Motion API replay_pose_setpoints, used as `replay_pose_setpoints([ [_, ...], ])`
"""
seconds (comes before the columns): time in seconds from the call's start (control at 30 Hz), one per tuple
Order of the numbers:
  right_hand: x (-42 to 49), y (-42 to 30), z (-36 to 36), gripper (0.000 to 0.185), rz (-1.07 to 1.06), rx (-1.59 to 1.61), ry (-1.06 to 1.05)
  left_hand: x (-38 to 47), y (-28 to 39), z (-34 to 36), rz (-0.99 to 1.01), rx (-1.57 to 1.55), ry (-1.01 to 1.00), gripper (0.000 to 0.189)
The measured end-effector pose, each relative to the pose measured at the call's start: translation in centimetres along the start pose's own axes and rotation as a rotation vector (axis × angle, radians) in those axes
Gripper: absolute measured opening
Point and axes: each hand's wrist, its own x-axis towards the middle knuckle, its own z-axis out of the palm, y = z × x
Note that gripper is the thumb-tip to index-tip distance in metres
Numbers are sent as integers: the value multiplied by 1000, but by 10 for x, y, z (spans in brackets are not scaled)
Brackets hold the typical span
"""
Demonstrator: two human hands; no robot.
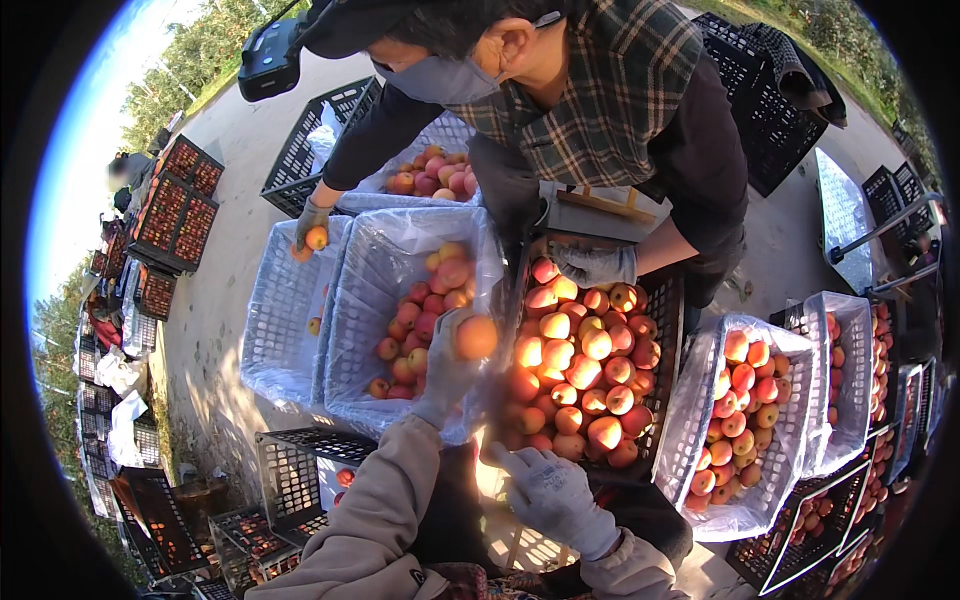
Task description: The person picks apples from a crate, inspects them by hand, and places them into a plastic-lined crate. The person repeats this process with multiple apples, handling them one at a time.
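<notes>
My left hand (448,367), in a pale work glove, holds an orange-red apple (476,337) above the right side of a plastic-lined crate (367,262) partly filled with apples. Lower right of it, my right hand (551,487), also gloved, hangs at the near edge of a dark crate (670,360) heaped with red and yellow apples (596,343). No apple shows in that hand; its palm side is hidden. Across the crates a masked person in a plaid vest (622,82) holds apples (316,238) over another lined crate (281,322) and rests a gloved hand at the dark crate's far edge.
More lined crates of apples (739,420) stand at the right. An open black crate (289,480) lies near my left forearm. Stacked full crates (176,202) stand at the far left. A metal-handled cart (844,217) is at the upper right.
</notes>
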Motion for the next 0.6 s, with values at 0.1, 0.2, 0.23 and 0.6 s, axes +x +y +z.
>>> replay_pose_setpoints([
  [0.1, -1, 3, 2, 50, -1, -25, -19, 4, 6, 0, 52, 18, -17, 70],
  [0.2, 0, 1, 1, 52, -21, -24, -50, 5, 5, -7, 1, -52, 0, 70],
  [0.23, 1, -2, 0, 52, -33, -22, -62, 1, 5, -11, -86, -131, 22, 70],
  [0.6, 6, -5, -15, 83, 113, -2, -369, 97, -101, 3, -694, -1227, 390, 50],
])
